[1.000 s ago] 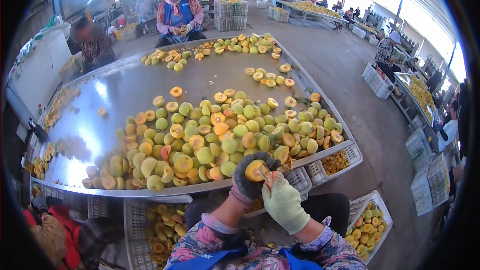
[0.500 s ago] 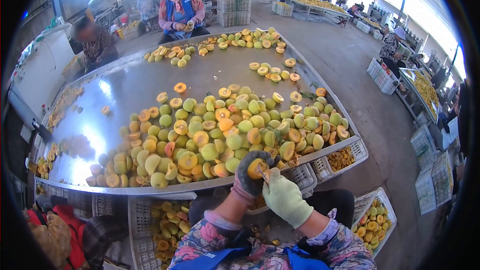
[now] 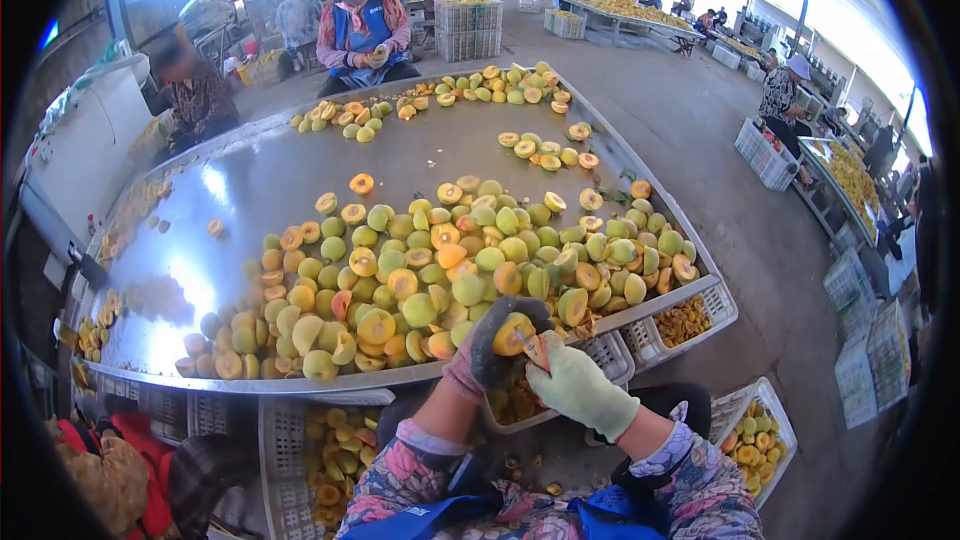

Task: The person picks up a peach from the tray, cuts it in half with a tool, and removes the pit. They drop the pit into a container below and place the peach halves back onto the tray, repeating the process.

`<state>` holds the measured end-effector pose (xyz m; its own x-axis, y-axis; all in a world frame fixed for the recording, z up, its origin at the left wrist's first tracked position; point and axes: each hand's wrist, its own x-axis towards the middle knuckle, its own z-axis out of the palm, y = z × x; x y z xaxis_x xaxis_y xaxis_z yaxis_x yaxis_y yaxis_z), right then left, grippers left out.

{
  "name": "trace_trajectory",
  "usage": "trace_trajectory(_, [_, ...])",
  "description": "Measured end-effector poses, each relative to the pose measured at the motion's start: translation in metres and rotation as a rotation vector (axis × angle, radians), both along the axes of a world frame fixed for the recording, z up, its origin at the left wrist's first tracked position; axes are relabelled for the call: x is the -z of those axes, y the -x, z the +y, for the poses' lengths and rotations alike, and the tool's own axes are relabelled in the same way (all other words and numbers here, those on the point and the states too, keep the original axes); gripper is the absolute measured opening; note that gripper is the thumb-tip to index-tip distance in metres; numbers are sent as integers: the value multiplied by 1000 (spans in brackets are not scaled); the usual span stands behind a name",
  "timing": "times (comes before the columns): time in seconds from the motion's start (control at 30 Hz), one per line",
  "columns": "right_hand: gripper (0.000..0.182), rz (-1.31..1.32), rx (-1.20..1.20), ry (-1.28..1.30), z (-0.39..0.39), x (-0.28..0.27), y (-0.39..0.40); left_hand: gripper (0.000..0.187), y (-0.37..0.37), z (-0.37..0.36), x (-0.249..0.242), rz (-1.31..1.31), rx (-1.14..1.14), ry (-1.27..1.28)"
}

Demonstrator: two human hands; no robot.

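A halved fruit (image 3: 513, 334), its orange cut face showing, sits just below and right of the middle of the frame. Your left hand (image 3: 489, 348), in a dark glove, is wrapped around it. Your right hand (image 3: 582, 392), in a pale green glove, is closed on a small tool (image 3: 529, 345), its tip at the fruit. Your two hands are close together, near the front edge of a metal table (image 3: 320, 165). Just above them, a large pile of green and orange fruit (image 3: 468, 289) spreads across the centre of the frame. At lower left, a crate (image 3: 283, 480) holds more fruit; another crate (image 3: 722, 417) of fruit stands at lower right. At upper left, a person in a blue vest (image 3: 376, 28) sits across the table.
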<state>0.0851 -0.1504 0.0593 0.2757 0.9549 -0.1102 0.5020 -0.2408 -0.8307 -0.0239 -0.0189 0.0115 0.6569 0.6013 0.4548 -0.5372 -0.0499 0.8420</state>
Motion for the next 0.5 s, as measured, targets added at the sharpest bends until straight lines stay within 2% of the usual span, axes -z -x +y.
trace_trajectory(0.07, [32,-264,-42,-140,2,8,2,43,5,4,-9,64,-131,-326])
trace_trajectory(0.2, [32,-331,-63,-122,7,-5,5,36,2,7,9,25,-143,-423])
trace_trajectory(0.27, [35,-184,-50,-70,6,-3,7,36,-1,3,15,4,76,82])
trace_trajectory(0.3, [35,-182,-48,-66,6,-4,7,36,-4,1,18,5,78,85])
trace_trajectory(0.37, [37,60,-20,53,7,-8,9,32,-8,-2,22,-179,185,360])
trace_trajectory(0.5, [36,-118,-47,12,6,-20,12,36,-7,-3,28,-200,146,313])
